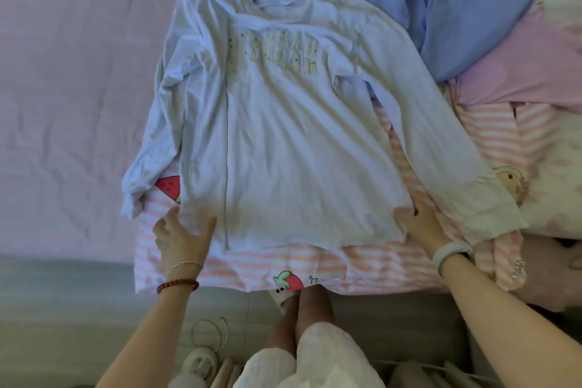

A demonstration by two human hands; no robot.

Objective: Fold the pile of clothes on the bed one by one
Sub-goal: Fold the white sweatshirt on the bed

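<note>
A white long-sleeved top (293,142) with pale lettering on the chest lies spread flat, front up, on a pink-striped quilt (315,265). Its left sleeve is bunched along the body and its right sleeve stretches out toward the lower right. My left hand (182,239) rests flat on the hem's left corner with fingers spread. My right hand (419,224) pinches the hem's right corner. A blue garment (456,19) and a pink one (519,73) lie crumpled at the upper right.
The plain pink sheet (72,88) covers the bed to the left. The bed's front edge runs under my wrists, with my legs (308,318) and floor items below. More bedding with a cartoon print (510,183) lies at the right.
</note>
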